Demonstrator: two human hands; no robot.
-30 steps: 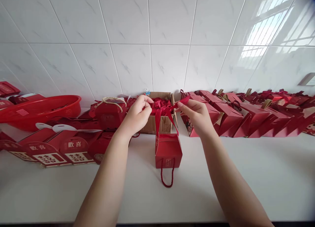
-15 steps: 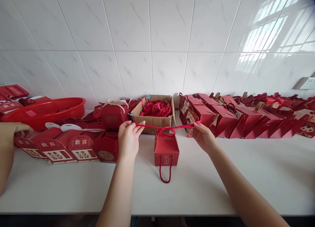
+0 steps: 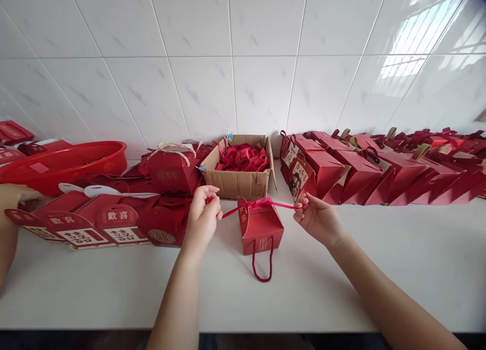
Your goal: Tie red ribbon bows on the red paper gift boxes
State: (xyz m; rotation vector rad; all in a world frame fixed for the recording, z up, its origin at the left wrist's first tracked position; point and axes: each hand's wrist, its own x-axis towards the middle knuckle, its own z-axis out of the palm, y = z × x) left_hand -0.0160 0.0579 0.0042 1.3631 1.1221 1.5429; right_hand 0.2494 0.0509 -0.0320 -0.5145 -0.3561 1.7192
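Observation:
A small red gift box (image 3: 262, 227) with a red cord handle (image 3: 261, 278) hanging down its front stands on the white table. Across its top runs a red ribbon (image 3: 281, 204), bunched at the middle. My left hand (image 3: 205, 211) grips the ribbon's left end between thumb and fingers. On the other side my right hand (image 3: 317, 218) pinches the right end. The ribbon is stretched out between both hands, and the box sits slightly turned below it.
Behind the gift box is a cardboard box (image 3: 237, 184) full of red ribbons (image 3: 243, 158). Rows of red gift boxes (image 3: 353, 167) line the right. More patterned boxes (image 3: 117, 228) and a red basin (image 3: 76, 162) are at left, where another person's hand (image 3: 23, 192) touches the boxes.
Both hands have come slightly lower, still holding the ribbon ends. The ribbon's middle is more tightly bunched, and the gift box has turned a little. The camera view has shifted slightly.

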